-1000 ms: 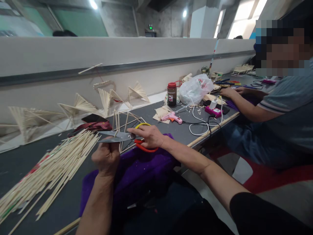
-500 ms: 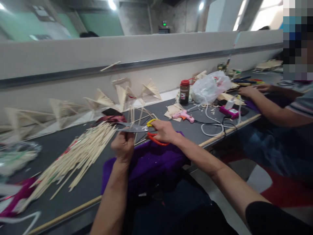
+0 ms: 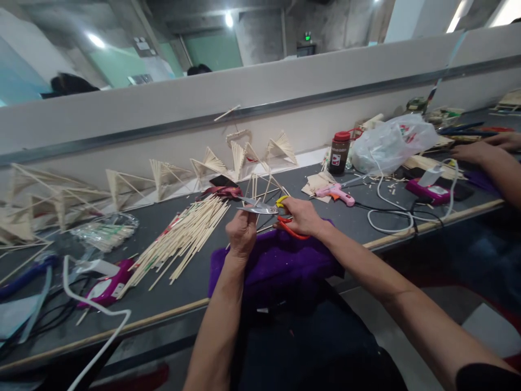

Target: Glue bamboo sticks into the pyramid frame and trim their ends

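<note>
Scissors (image 3: pixel 266 210) over counter (image 3: pixel 171 297), right hand (image 3: pixel 303 217) gripping handles, blades parted. Left hand (image 3: pixel 241 231) curled just beneath; can't tell what it holds. Stick frame (image 3: pixel 254 185) just behind. Misaligned cut could nick left fingers; sideways bump could dislodge frame.

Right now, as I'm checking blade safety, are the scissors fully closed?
No, the scissors in the right hand have their blades spread apart.

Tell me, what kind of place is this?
Probably a craft workshop: loose wooden sticks lie on a long bench, fan-shaped stick models stand along its back, and a pink glue gun lies there too.
</note>
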Available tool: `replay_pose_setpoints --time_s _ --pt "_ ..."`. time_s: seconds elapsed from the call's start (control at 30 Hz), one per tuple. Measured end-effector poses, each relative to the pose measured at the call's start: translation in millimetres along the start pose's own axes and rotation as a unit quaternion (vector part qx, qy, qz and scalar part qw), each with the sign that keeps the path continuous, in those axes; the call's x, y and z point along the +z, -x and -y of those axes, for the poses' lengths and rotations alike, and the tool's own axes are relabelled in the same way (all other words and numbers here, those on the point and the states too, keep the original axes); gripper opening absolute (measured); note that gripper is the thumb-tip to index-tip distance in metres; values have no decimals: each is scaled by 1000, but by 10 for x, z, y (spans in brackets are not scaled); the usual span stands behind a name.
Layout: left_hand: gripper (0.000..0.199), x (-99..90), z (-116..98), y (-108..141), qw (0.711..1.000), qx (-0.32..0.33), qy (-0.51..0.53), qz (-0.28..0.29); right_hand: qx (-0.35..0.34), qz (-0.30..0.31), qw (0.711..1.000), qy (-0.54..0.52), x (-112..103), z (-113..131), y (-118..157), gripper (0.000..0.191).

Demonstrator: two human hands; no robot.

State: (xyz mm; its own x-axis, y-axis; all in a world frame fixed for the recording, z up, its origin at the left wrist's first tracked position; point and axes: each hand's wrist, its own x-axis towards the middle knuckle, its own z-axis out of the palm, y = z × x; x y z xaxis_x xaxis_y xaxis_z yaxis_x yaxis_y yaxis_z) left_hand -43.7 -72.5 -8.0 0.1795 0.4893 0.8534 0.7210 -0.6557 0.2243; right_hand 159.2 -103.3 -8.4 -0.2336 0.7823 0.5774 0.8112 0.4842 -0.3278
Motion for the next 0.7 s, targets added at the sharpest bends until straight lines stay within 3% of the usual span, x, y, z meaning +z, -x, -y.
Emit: replay_pose_setpoints --time_s 0.23,0.47,0.7 --pt "35 -12 -15 36 999 -5 8 45 -1 20 1000 1 32 -7 -5 42" --pt "31 2 -47 29 1000 12 -1 29 19 59 998 -25 52 35 0 42" --pt "31 22 -35 26 999 -6 -8 38 35 85 995 -44 52 84 6 26"
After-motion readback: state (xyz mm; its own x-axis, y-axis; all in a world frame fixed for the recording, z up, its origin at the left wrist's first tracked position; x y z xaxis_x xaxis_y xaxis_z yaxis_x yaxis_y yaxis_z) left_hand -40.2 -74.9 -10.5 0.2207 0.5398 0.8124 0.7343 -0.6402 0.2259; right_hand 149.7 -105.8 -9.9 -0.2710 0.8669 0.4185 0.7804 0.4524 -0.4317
